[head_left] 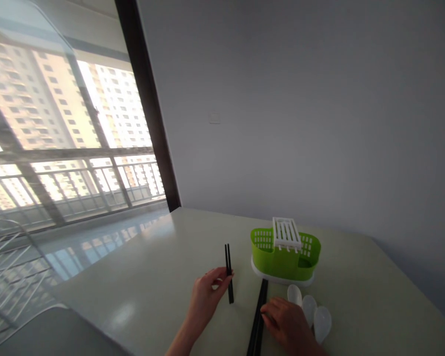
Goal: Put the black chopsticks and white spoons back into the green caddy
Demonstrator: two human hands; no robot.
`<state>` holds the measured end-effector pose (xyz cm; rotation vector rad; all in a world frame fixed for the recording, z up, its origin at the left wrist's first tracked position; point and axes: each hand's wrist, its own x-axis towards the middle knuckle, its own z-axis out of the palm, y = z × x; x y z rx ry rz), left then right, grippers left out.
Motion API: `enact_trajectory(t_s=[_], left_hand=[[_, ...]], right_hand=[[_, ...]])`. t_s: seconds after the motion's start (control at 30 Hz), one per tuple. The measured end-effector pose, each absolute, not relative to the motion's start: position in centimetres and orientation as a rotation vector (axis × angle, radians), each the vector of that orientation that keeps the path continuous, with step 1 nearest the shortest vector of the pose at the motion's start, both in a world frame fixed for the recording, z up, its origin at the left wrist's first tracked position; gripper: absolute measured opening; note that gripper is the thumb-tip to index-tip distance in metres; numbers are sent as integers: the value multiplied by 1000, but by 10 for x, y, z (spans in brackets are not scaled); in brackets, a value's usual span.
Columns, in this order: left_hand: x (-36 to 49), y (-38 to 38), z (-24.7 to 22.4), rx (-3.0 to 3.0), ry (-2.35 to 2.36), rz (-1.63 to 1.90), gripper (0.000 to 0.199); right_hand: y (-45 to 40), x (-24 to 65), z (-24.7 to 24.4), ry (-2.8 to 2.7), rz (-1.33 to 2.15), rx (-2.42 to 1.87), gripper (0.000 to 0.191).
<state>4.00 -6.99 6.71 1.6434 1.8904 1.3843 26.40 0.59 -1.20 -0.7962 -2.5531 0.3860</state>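
Note:
My left hand [211, 290] is closed in a pinch around a pair of black chopsticks [227, 262], held upright, tilted slightly, above the table. More black chopsticks [257, 321] lie lengthwise on the table in front of me. Over their right edge is my right hand [287, 324], fingers curled; whether it grips anything there is hidden. Three white spoons [322, 324] lie fanned out just past the right hand, which partly covers them. Behind them stands a green utensil holder [282, 262] with a white slatted rack [287, 232] across its middle and a white base.
The pale table [144, 291] reaches back to a grey wall [282, 123]. On the left are a large window [70, 123] with a dark frame, a metal rack [11, 277] and a grey chair-like surface [55, 331] beside the table edge.

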Motion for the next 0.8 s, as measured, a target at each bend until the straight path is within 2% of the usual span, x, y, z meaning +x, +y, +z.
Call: enact_trajectory(t_s=[0.27, 0.43, 0.57, 0.67, 0.8], left_hand=[[36, -71, 69, 1667, 1914, 1331, 23], [34, -51, 117, 1734, 1867, 1516, 24], [42, -4, 164, 1873, 1719, 1659, 22], [52, 43, 174, 1971, 1717, 1518, 20], [63, 94, 157, 1989, 1921, 1179, 22]], right_hand=[[7, 264, -12, -2576, 366, -795, 16], [10, 265, -16, -2580, 351, -801, 16], [12, 265, -20, -2598, 333, -799, 16], [18, 265, -27, -2612, 259, -776, 15], [30, 262, -42, -2624, 122, -732, 14]])
